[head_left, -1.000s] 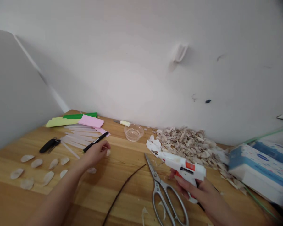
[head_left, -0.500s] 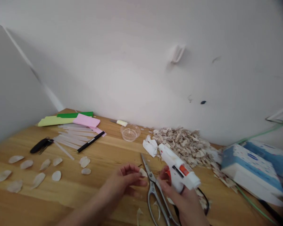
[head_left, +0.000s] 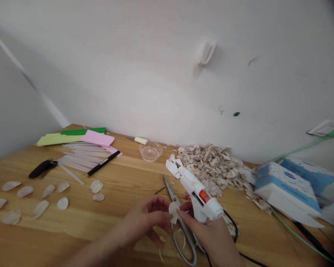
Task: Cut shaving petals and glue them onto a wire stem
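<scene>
A small pale petal-shaped piece [head_left: 173, 210] is pinched by the fingertips of my left hand [head_left: 151, 218]. My right hand [head_left: 208, 233] is closed around the handle of a white glue gun [head_left: 200, 194] with orange parts, its nozzle pointing up and left. The thumb of that hand also reaches the petal's right edge. Beneath both hands, a pair of metal scissors [head_left: 185, 241] lies on the wooden table, blades pointing away from me. A few thin pale offcuts [head_left: 161, 256] lie near the scissor handles.
Several loose petals [head_left: 40, 209] are spread at the left, near black-handled keys [head_left: 43, 168]. Behind them are translucent glue sticks [head_left: 82, 159], a black pen [head_left: 103, 163], coloured paper [head_left: 98, 138] and a clear dish [head_left: 150, 152]. Shavings [head_left: 211, 163] and tissue packs [head_left: 288, 189] occupy the right.
My hands have come together, so the right thumb now meets the petal in my left fingers. The glue gun has shifted left over the scissors. The whole view has moved slightly.
</scene>
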